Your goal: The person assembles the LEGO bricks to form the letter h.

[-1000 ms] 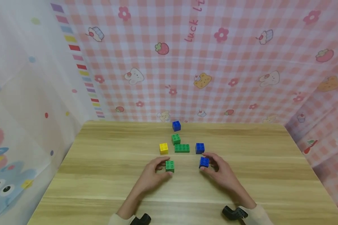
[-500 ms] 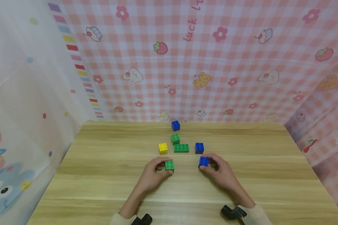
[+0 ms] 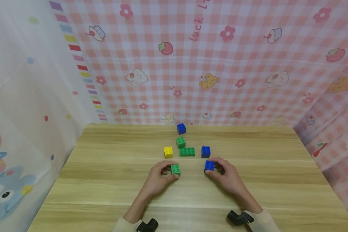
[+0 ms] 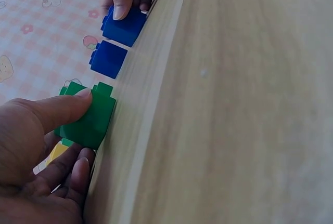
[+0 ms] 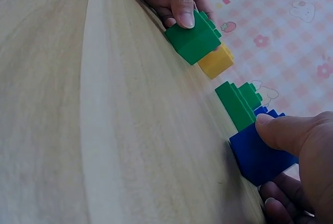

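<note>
My left hand (image 3: 159,178) pinches a square green toy brick (image 3: 175,169) between thumb and fingers, studs facing up. In the left wrist view the thumb lies along the near side of that green brick (image 4: 88,117). Off to the right, my right hand (image 3: 227,176) grips a square blue brick (image 3: 209,165) the same way. The right wrist view shows its thumb on the side of this blue brick (image 5: 260,154), which is close over the table. A gap of bare wood separates the two held bricks.
Beyond the hands stand a yellow brick (image 3: 168,152), a long green brick (image 3: 187,151), a square green brick (image 3: 181,142) and a blue brick (image 3: 205,151). Another blue brick (image 3: 181,128) sits near the back edge of the wooden table (image 3: 104,180), before a checked cloth (image 3: 174,71).
The left thumb has come in against the green brick, which has shifted slightly to the right. The right hand and its blue brick have hardly moved.
</note>
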`<state>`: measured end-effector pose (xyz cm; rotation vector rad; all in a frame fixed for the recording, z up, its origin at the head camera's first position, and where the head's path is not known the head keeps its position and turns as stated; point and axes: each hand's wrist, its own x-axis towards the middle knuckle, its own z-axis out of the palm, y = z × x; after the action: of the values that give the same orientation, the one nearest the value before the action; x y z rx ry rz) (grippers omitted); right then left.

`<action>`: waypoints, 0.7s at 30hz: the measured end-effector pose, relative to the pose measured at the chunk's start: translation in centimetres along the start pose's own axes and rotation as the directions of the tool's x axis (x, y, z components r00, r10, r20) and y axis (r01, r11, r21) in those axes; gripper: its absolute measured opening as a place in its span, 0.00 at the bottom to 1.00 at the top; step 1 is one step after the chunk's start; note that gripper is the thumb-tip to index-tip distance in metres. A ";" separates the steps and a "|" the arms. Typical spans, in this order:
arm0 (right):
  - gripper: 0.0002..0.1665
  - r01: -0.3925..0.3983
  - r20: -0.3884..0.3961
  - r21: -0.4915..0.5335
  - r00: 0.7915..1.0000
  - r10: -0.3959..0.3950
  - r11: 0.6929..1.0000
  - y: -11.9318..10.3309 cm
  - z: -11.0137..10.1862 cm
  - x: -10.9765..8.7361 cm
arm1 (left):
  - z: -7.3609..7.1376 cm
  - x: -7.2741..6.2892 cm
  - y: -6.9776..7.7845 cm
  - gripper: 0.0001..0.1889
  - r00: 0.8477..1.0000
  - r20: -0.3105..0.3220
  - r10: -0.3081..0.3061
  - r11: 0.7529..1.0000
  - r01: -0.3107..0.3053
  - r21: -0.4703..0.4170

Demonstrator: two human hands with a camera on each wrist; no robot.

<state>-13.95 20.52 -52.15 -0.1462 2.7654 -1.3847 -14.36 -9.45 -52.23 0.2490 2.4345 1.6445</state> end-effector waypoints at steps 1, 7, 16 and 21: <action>0.25 -0.004 -0.001 0.002 1.000 0.004 1.000 0.0 0.0 0.0 | 0.0 0.0 0.0 0.21 1.000 0.001 0.001 1.000 -0.001 0.000; 0.25 -0.028 0.000 0.008 1.000 0.028 1.000 -0.5 -0.1 0.0 | 0.2 0.1 -0.1 0.21 1.000 0.005 -0.006 1.000 0.006 -0.002; 0.24 -0.027 0.029 0.026 0.999 0.026 0.999 -1.3 0.2 -0.1 | 1.3 0.5 0.1 0.22 0.999 0.025 0.031 1.000 -0.031 -0.003; 0.24 -0.029 0.053 0.044 0.998 0.026 0.999 -1.8 0.4 0.0 | 1.6 0.5 0.2 0.21 0.999 0.031 0.017 1.000 -0.018 0.011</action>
<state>-13.77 19.17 -50.92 -0.1398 2.6818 -1.4144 -14.44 -7.79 -52.63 0.2961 2.4258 1.6224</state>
